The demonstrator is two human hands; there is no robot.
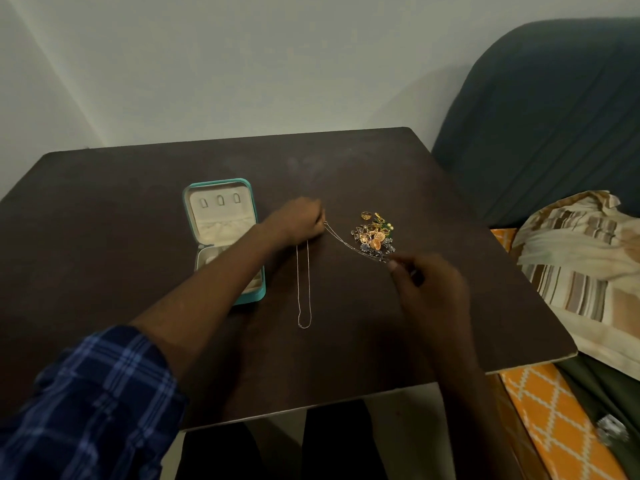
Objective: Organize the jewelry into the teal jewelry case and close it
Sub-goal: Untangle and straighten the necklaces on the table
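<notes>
- Table (138, 209), dark and wide, carries everything; the work sits at its middle, within easy reach of both arms.
- Sofa (540, 116) with a striped cushion (571, 271) stands just beside the table's right edge, and an orange patterned cloth (554, 427) lies below it; none of this looks to be part of the job.
- Case (225, 237), teal outside and cream inside, lies open flat left of centre, lid away from the person, with three small hooks in the lid. I take it that it is spread open so pieces can be dropped straight in. It is partly hidden by the left forearm, and I cannot tell what its lower half holds.
- Left hand (298, 220) reaches past the case, fingers curled and pinching one end of a thin chain (304, 289). It seems to pin that end so the rest can be drawn out.
- Right hand (426, 282) hovers near the pile, fingertips pressed together on what looks like the chain's other end; the view is too blurred to be sure.
- Chain runs in a long doubled loop toward the person, with a second stretch slanting across to the pile, probably to free it of tangles before hanging it.
- Pile of jewelry (375, 235), gold, green and silver bits, lies heaped right of the left hand, well apart from the case, not yet sorted.
</notes>
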